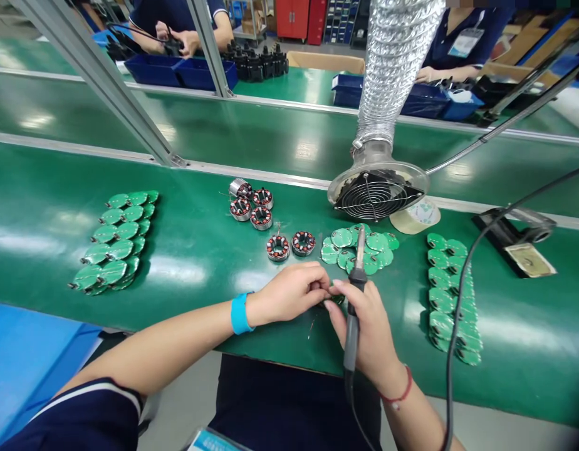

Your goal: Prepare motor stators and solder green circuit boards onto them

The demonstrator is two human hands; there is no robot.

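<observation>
My left hand (294,291), with a blue band at its wrist, is closed in a pinch at the front of the green bench. Between its fingertips and those of my right hand (374,322) is a small dark-green part (335,300), mostly hidden, with thin wires hanging below. A soldering iron (352,338) is also gripped in my right hand, its tip pointing up and away. Just beyond the hands lie two ring-shaped motor stators, one at left (277,248) and one at right (303,243). The iron's tip overlaps a pile of round green circuit boards (376,243) in view.
More stators (261,218) are grouped farther back. Overlapping green boards stand in rows at left (121,232) and right (442,299). A fume extractor fan (374,195) hangs over the bench, near a tape roll (416,216). An iron stand (517,238) and black cable (459,313) are at right.
</observation>
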